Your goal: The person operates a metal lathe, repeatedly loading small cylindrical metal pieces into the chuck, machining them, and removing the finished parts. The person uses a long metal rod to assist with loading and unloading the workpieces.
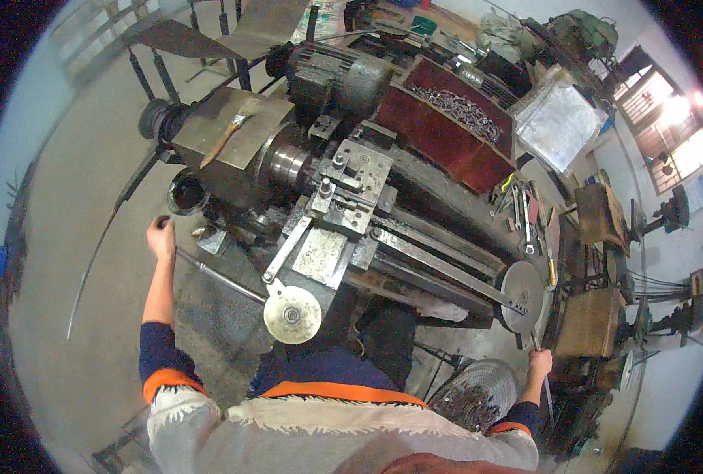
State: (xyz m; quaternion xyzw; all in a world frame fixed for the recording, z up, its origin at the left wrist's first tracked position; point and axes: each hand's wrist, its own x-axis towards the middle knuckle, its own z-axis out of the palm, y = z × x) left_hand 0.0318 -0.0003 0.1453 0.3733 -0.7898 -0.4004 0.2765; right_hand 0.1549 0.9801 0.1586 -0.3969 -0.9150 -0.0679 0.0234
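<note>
In front of me stands a greasy metal-working machine (328, 253) with a spindle chuck (288, 164) and a tool slide (351, 197). My left hand (160, 235) is closed at the outer end of a long steel lever (221, 278), which runs to a pale round disc (292, 314) linked by a flat bar to the slide. The lever's very tip is hidden by the hand. Far to the right, my right hand (539, 363) wraps round a thin metal rod (535, 340) beside a larger grey disc (521, 296). A long flat bar joins that disc to the slide.
A brush (223, 142) lies on the headstock cover. Behind are a motor (340, 79) and a dark red tray (438, 134) of small metal parts. Wrenches (527, 221) lie at the right. A mesh basket (478, 395) of dark pieces stands near my right arm. A thin rod (91, 261) sticks out left.
</note>
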